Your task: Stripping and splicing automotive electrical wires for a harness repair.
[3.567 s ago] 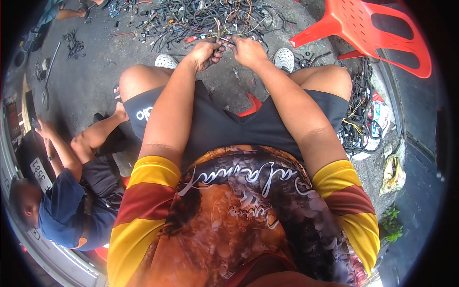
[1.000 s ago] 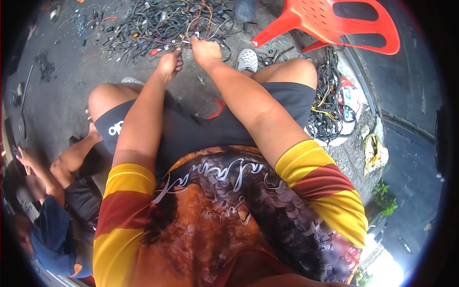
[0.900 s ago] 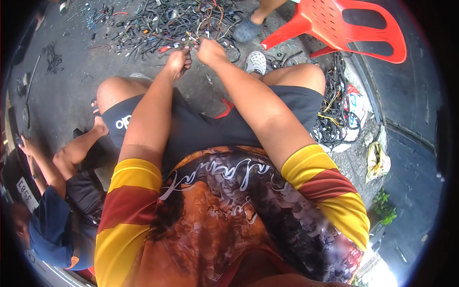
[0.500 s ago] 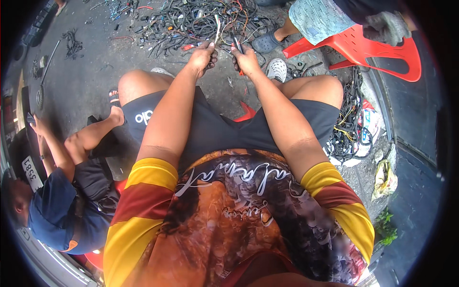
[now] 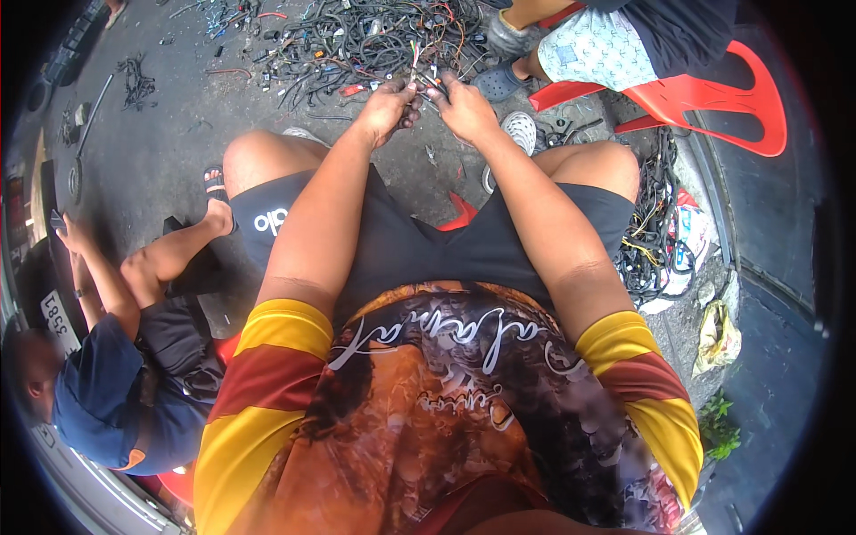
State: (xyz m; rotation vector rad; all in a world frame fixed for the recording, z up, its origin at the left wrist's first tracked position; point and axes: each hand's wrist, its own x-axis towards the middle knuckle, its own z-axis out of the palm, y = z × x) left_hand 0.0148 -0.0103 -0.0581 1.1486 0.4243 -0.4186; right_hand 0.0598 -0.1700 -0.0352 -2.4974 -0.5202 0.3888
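From the head camera, looking down: the person sits with both forearms stretched forward over bare knees and black shorts. The left hand (image 5: 385, 105) and the right hand (image 5: 465, 109) meet just above the ground, and between them stands a short bundle of thin coloured wires with small plugs (image 5: 423, 78). The left hand's fingers are curled tight around the lower part of the bundle; the right hand's fingers are pinched narrow on it from the other side, thumb on top. The bundle rises a little above both hands, its loose ends fanning upward.

Just beyond the hands lies one big tangled heap of dark cables and wire harnesses (image 5: 357, 36) spread over the grey concrete ground (image 5: 169, 134). A second, smaller clump of black and yellow cables (image 5: 646, 241) lies beside the person's right knee, near a crumpled yellow bag (image 5: 718, 334).

One red plastic chair (image 5: 713, 98) stands at the upper right; a second person sits on it, in pale patterned shorts (image 5: 602, 53) and grey sandals. A third person in a dark blue shirt (image 5: 107, 410) crouches at the lower left, one sandalled foot (image 5: 214, 183) out on the concrete. Two white shoes of the wearer show by the knees; one (image 5: 519, 129) sits just beside the right hand.
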